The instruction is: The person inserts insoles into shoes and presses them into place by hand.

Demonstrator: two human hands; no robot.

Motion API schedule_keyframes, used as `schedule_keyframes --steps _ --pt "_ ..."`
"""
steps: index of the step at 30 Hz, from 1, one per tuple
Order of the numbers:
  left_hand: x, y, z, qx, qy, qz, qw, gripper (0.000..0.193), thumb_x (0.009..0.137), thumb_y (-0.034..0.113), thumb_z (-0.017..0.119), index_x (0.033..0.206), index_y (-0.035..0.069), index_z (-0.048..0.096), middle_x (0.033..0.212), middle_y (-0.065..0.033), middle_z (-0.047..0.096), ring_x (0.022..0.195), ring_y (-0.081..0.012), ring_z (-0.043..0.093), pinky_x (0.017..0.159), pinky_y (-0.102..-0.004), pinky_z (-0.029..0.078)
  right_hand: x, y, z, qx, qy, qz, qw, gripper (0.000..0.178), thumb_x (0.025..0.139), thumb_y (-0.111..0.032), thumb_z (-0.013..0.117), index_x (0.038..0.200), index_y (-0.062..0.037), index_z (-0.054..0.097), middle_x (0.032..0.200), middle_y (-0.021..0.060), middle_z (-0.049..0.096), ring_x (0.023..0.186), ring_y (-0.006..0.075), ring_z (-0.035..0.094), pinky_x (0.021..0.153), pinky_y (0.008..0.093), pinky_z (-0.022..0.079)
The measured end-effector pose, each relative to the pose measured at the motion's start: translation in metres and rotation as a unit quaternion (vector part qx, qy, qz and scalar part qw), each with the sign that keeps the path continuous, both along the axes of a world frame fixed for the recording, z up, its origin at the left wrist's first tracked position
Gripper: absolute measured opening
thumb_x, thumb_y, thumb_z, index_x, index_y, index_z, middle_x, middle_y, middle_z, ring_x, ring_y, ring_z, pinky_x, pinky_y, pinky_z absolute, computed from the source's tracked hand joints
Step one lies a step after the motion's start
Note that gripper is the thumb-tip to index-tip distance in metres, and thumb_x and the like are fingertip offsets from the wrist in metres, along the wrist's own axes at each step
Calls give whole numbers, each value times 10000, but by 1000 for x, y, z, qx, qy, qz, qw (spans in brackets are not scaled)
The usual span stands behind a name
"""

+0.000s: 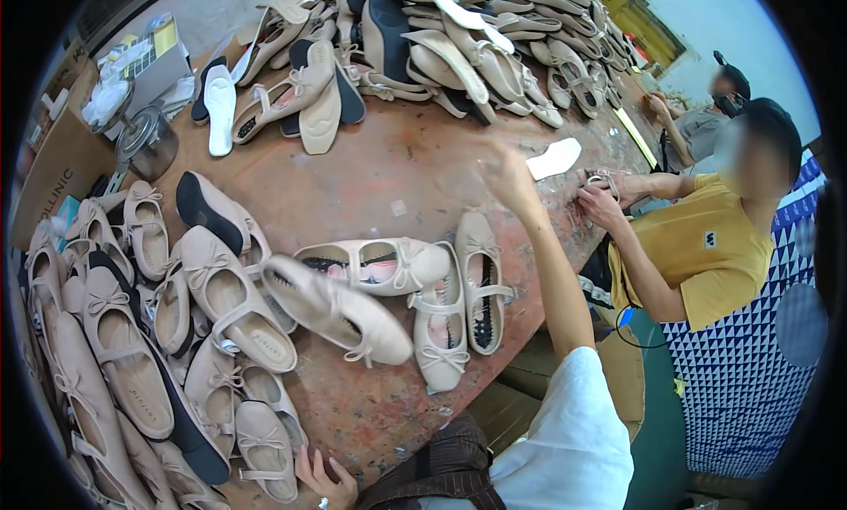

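Note:
My left hand (326, 481) lies at the near table edge with its fingers apart. It is beside a beige bow-topped flat shoe (264, 448) and holds nothing. My right arm reaches far over the table; the right hand (509, 176) is smeared by motion, so its fingers cannot be read. Between my hands lie several beige strap shoes. One shoe (340, 309) is blurred and tilted over another shoe (379, 265). Beside them, two shoes, one with its toe toward me (438, 329) and one with its toe away (482, 285), lie side by side.
Finished-looking beige shoes (123, 360) crowd the left side. A large heap of shoes (459, 47) covers the far side, with a white insole (554, 159) in front. A metal canister (146, 144) stands at far left. A co-worker in a yellow shirt (697, 245) handles a shoe at right; another person sits beyond.

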State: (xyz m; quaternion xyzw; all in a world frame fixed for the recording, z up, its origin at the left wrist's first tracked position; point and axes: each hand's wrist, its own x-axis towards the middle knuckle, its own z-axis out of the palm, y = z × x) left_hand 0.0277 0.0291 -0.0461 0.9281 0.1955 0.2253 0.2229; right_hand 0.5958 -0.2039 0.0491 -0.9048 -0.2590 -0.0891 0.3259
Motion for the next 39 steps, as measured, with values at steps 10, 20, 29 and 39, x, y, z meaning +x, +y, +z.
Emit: schedule_keyframes --steps 10,20,29,39 --pt "201 9 59 51 75 -108 990 559 782 -56 626 1333 8 557 1437 -288 439 1317 -469 444 1174 -539 309 13 -119 -81 -126 -22 -186 974 379 798 -43 686 1174 -20 651 1095 240 692 1037 439 638 1029 516 431" --pt "157 -16 147 -45 24 -244 968 159 716 0 733 861 55 696 819 -111 558 808 -313 608 696 -425 490 -198 -57 56 627 188 -24 756 298 1067 -189 545 1311 -18 550 1029 10 654 856 71 617 764 224 510" --pt "14 -65 71 -90 75 2 993 273 769 49 774 1032 66 704 1033 -173 572 957 -394 586 794 -471 488 -328 -10 10 298 462 186 814 604 1021 -380 566 1370 109 500 868 -4 546 620 51 410 566 240 397" --pt "-54 -42 41 -288 -38 280 915 506 929 106 705 1399 1 548 995 -98 551 692 -134 576 563 -270 483 -378 21 17 -190 -71 316 927 563 868 -120 673 1412 -37 553 1204 152 609 1009 315 542 913 441 429"
